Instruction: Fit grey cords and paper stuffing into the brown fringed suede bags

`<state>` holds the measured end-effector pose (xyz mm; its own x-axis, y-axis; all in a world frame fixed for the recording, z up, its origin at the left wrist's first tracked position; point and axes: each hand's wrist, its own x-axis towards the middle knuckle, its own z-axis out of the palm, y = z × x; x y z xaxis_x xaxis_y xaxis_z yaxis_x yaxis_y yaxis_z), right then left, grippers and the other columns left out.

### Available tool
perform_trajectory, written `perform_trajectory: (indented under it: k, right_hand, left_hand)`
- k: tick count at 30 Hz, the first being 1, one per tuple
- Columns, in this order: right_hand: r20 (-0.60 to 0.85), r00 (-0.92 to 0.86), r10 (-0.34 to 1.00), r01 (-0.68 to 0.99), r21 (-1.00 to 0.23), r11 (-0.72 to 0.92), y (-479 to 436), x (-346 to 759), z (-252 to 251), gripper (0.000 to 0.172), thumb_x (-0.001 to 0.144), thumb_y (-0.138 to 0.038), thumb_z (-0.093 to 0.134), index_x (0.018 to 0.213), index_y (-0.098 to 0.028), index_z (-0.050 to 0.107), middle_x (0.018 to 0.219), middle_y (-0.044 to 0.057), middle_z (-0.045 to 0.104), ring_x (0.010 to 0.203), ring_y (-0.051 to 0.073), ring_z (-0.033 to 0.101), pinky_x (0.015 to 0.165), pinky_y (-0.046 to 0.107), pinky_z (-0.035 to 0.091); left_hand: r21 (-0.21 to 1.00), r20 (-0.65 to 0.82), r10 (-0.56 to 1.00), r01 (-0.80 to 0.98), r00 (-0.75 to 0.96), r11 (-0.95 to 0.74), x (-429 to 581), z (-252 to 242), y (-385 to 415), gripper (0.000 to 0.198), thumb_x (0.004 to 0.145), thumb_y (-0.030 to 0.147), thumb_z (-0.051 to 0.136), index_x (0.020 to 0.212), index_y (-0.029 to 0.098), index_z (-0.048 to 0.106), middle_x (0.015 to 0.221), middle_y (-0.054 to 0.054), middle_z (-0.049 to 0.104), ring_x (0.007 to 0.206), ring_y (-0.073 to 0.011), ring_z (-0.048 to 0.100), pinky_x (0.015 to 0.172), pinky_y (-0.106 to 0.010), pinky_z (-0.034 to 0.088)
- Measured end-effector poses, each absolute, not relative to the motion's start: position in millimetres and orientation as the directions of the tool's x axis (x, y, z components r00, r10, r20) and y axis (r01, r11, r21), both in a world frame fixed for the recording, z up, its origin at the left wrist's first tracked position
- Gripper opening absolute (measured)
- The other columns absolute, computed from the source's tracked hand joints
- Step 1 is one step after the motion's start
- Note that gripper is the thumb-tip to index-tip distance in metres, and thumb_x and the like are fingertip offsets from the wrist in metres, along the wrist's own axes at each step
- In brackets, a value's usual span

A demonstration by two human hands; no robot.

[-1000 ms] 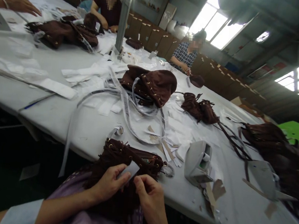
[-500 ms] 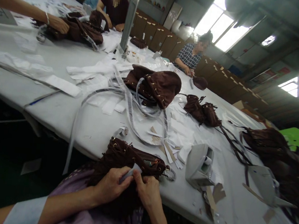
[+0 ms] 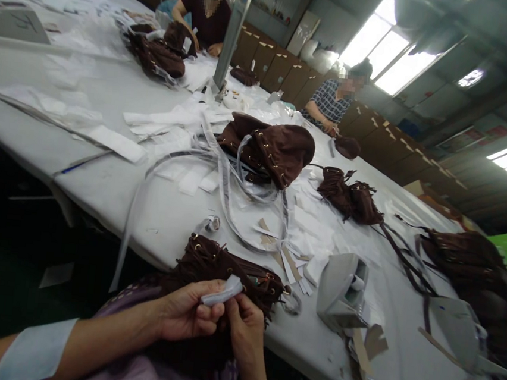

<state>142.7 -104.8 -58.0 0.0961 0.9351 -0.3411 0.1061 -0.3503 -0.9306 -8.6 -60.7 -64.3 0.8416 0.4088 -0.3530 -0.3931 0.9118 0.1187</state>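
A dark brown fringed bag [image 3: 223,265] with small metal eyelets rests across my lap against the table edge, its zipped top facing up. My left hand [image 3: 190,312], palm partly turned up, is closed on a folded strip of whitish translucent plastic [image 3: 223,290]. Close beside it, my right hand [image 3: 247,327] pinches at the front of the bag, just below the strip's end; what is between its fingertips is hidden. A ring wrapped in clear film [image 3: 291,302] sticks out at the bag's right end.
Another brown bag [image 3: 284,151] with film-wrapped straps stands mid-table among paper scraps. A grey tape dispenser [image 3: 342,291] sits right of my hands. More brown bags [image 3: 462,258] lie at the right. A metal post [image 3: 233,33] rises from the table; two people work beyond.
My left hand has turned its palm upward, exposing more of the plastic strip. A co-worker's arm at the far left has left the view. The whole view has shifted slightly.
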Motion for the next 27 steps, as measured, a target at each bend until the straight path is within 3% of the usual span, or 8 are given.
perform_trajectory:
  k: [3,7,11,13,15,21,23,27]
  right_hand:
    - [-0.345,0.154,0.926,0.076,-0.930,-0.360,-106.6,141.4,-60.1,0.034,0.076,-0.048,0.064,0.074,-0.014,0.064,0.052,-0.004,0.051,0.046,0.007,0.039,0.043,0.020,0.031]
    - [-0.472,0.149,0.869,-0.205,-0.874,-0.440,-109.6,139.4,-63.8,0.052,0.076,-0.065,0.051,0.062,-0.016,0.056,0.043,-0.004,0.045,0.036,0.006,0.031,0.034,0.020,0.023]
    - [-0.528,0.212,0.822,-0.159,-0.849,-0.505,-107.5,130.4,-67.1,0.051,0.070,-0.064,0.062,0.054,-0.017,0.049,0.036,-0.008,0.035,0.031,0.003,0.020,0.032,0.020,0.014]
    - [-0.504,0.258,0.825,-0.134,-0.864,-0.486,-104.0,126.3,-68.9,0.050,0.069,-0.061,0.065,0.053,-0.017,0.048,0.036,-0.008,0.035,0.032,0.003,0.022,0.033,0.020,0.014]
    - [-0.476,0.285,0.832,-0.148,-0.880,-0.452,-100.2,124.5,-71.6,0.051,0.070,-0.062,0.063,0.053,-0.017,0.048,0.037,-0.007,0.037,0.034,0.004,0.027,0.034,0.020,0.017]
    - [-0.434,0.332,0.837,-0.143,-0.901,-0.410,-95.8,120.0,-78.8,0.049,0.070,-0.062,0.064,0.058,-0.017,0.050,0.047,-0.004,0.049,0.042,0.008,0.038,0.040,0.022,0.029]
    - [-0.424,0.324,0.846,-0.101,-0.905,-0.414,-98.2,119.3,-73.6,0.050,0.071,-0.063,0.062,0.056,-0.017,0.051,0.045,-0.004,0.048,0.042,0.008,0.037,0.041,0.022,0.029]
    - [-0.343,0.275,0.898,0.125,-0.914,-0.387,-106.0,154.6,-49.4,0.053,0.073,-0.064,0.058,0.051,-0.016,0.055,0.042,-0.002,0.048,0.040,0.008,0.039,0.039,0.021,0.025]
  left_hand:
    - [0.325,-0.302,0.493,-0.398,0.816,0.858,-5.7,-68.8,-63.4,0.025,0.084,0.033,0.060,0.099,0.015,0.051,0.058,0.003,0.054,0.037,-0.0011,0.032,0.041,-0.015,0.021]
    - [0.721,-0.241,0.660,-0.324,0.712,0.613,-2.2,-74.3,-68.7,0.047,0.082,0.047,0.060,0.112,0.015,0.044,0.057,0.004,0.056,0.038,-0.0044,0.037,0.039,-0.017,0.023]
    - [0.927,-0.189,0.734,-0.127,0.653,0.352,-6.4,-71.7,-68.1,0.049,0.083,0.045,0.059,0.117,0.015,0.042,0.062,0.003,0.057,0.050,-0.0069,0.046,0.046,-0.017,0.031]
    - [0.936,-0.184,0.744,-0.116,0.643,0.332,-8.6,-70.5,-68.1,0.048,0.083,0.042,0.060,0.118,0.016,0.042,0.064,0.003,0.057,0.053,-0.0071,0.047,0.048,-0.017,0.032]
    - [0.886,-0.220,0.737,-0.185,0.640,0.424,-9.6,-71.3,-71.0,0.047,0.080,0.040,0.063,0.116,0.016,0.043,0.066,0.002,0.059,0.052,-0.0070,0.048,0.049,-0.017,0.035]
    - [0.563,-0.450,0.661,-0.384,0.600,0.732,-11.8,-73.1,-85.8,0.033,0.071,0.032,0.075,0.086,0.013,0.053,0.077,-0.005,0.065,0.068,-0.0114,0.062,0.068,-0.024,0.050]
    - [0.544,-0.489,0.647,-0.375,0.585,0.751,-13.1,-70.2,-87.7,0.032,0.070,0.031,0.076,0.083,0.012,0.054,0.076,-0.005,0.065,0.066,-0.0115,0.062,0.067,-0.024,0.051]
    - [0.623,-0.505,0.676,-0.316,0.537,0.716,-16.9,-70.6,-88.1,0.031,0.070,0.034,0.076,0.082,0.013,0.056,0.073,-0.005,0.067,0.065,-0.0132,0.064,0.062,-0.023,0.051]
